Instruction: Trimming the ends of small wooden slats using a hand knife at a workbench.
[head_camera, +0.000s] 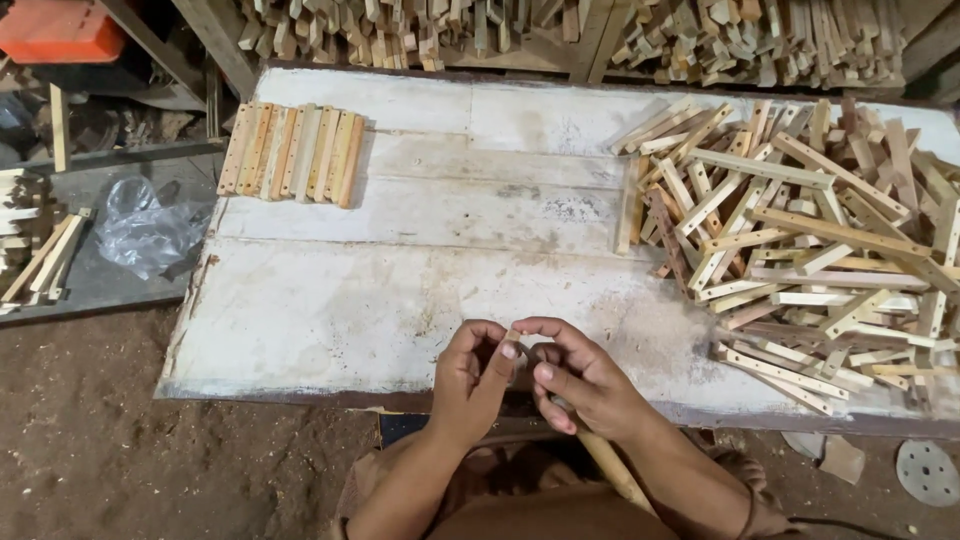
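Observation:
My left hand (472, 370) and my right hand (580, 378) meet at the near edge of a worn white tabletop (400, 290). Together they pinch the upper end of a slim wooden stick (610, 465) that runs down past my right wrist toward my lap. Fingers of both hands curl around its tip, which they mostly hide. A loose heap of short wooden sticks (810, 240) lies on the right side of the table, close to my right hand. A tidy row of sticks (292, 152) laid side by side sits at the far left corner.
More cut sticks (600, 35) are stacked behind the table. A clear plastic bag (145, 230) lies on a low grey board at left, next to a few sticks (45, 260). An orange box (60, 30) is top left. A dirt floor (90, 440) lies below, with a round disc (927, 472) at right.

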